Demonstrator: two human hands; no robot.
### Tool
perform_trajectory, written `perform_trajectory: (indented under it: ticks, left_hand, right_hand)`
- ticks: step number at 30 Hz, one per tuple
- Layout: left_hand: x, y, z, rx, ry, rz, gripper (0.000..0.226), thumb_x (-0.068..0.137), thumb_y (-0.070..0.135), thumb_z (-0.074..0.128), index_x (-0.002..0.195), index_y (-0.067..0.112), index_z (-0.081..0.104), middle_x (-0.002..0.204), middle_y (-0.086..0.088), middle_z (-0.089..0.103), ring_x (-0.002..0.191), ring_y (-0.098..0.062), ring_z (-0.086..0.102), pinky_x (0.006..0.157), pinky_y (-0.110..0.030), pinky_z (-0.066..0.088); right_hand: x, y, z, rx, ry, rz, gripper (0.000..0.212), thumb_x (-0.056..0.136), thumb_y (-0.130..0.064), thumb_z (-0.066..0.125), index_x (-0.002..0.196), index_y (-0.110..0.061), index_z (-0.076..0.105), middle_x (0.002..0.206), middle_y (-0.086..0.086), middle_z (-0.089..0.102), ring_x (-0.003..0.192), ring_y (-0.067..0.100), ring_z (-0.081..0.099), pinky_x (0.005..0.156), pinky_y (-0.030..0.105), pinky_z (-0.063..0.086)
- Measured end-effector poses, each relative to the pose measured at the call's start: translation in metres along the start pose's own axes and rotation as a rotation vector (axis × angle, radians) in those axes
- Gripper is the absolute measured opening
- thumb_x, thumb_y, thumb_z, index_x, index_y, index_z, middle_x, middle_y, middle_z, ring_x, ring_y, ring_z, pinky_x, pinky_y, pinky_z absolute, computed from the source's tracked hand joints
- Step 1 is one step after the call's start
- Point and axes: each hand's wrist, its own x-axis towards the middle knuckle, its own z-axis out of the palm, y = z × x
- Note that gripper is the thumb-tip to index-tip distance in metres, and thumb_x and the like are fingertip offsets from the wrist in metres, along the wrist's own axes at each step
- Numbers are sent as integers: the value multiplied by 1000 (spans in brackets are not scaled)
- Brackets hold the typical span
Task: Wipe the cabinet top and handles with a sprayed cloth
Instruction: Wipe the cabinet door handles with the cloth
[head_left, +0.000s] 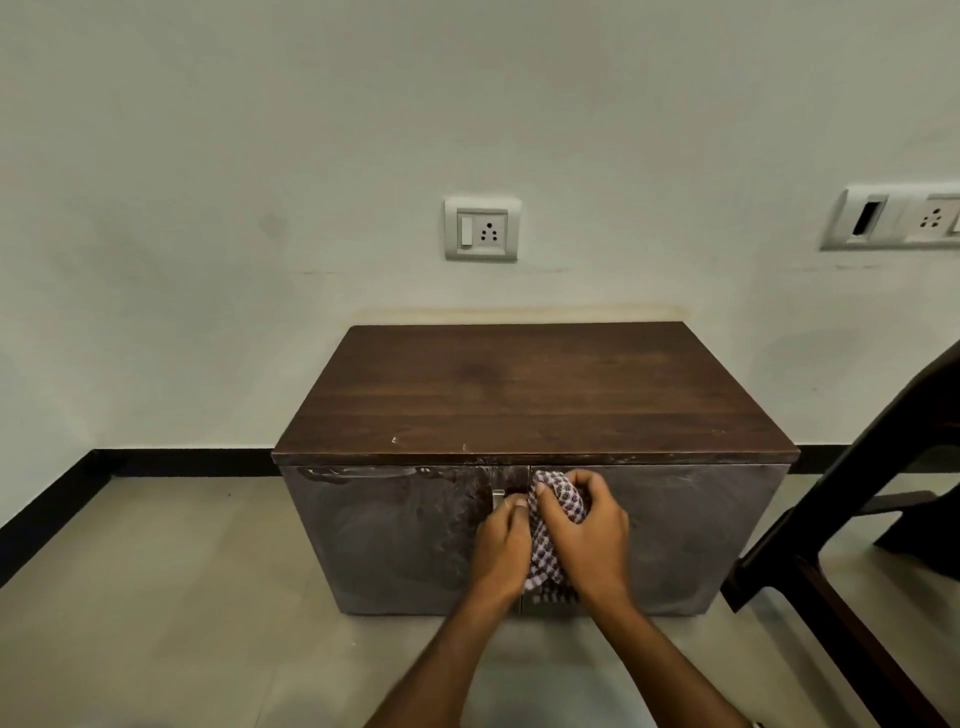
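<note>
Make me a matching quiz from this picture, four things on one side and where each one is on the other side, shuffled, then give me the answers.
Things:
1. checked cloth
2. wall socket
3. dark chair
4. metal handle

Places:
A. on the wall above the cabinet
B. on the floor to the right of the cabinet
C. gripped in the right hand at the door seam
D. on the left door, by the left hand fingertips

Pairs: 1-C, 2-A, 3-B, 4-D
</note>
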Motion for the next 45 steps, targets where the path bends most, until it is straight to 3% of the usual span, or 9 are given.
perform_trajectory:
  ticks: [5,9,12,16,22,27,33,39,45]
  left_hand:
    - [0,18,-32,46,117,304,20,97,13,46,99,16,66,93,7,69,87,-2,63,76,-17,49]
    - [5,32,-65,179,235,516,17,91,17,46,96,18,62,95,10,61,93,-4,57,81,-15,44]
    - [12,41,-93,365,368,597,16,87,17,45,94,21,59,96,11,57,93,-6,51,84,-23,40]
    - [22,39,-132,623,453,479,25,89,17,48,113,19,55,118,5,54,115,-12,46,102,-32,34]
    - [29,24,-174,866,328,277,48,95,30,37,141,16,42,149,-2,39,143,-19,26,119,-38,12]
    - [34,14,-194,935,284,240,64,86,34,23,146,18,36,156,0,31,147,-17,17,121,-36,6]
    - [41,11,-206,939,249,213,68,85,35,19,151,18,27,159,1,22,149,-16,10,121,-35,2]
    - [44,8,-214,892,245,189,67,87,37,19,150,19,29,159,1,24,148,-17,13,122,-36,6]
    - [41,8,-215,867,214,168,68,87,39,18,151,20,27,159,2,23,148,-16,12,121,-36,6]
  right_hand:
    - [17,-41,-6,-145,-11,-359,26,78,-17,74,98,-19,58,96,-8,55,89,3,55,76,13,44]
    - [39,-66,-7,-486,69,-640,35,76,-20,75,108,-16,62,106,-2,58,97,17,53,81,30,46]
    - [52,-79,6,-685,95,-761,34,75,-23,76,105,-17,64,108,2,61,99,24,54,80,36,45]
    - [51,-72,43,-796,-23,-754,27,79,-32,74,102,-20,65,105,-1,61,97,24,55,79,38,48]
    - [25,-53,84,-716,-57,-770,31,79,-25,77,107,-13,71,106,2,71,98,24,63,89,37,51]
    - [19,-69,123,-679,-161,-815,36,72,-26,82,105,-13,74,104,3,73,97,22,67,89,35,53]
    - [26,-77,129,-682,-345,-892,34,88,-36,63,116,-17,69,116,1,70,110,19,62,98,33,46]
    - [46,-68,96,-696,-244,-734,32,93,-34,59,115,-14,69,115,2,70,111,21,61,99,32,44]
    - [23,-81,137,-627,-276,-700,28,90,-30,61,111,-14,70,111,1,71,107,21,61,97,35,47]
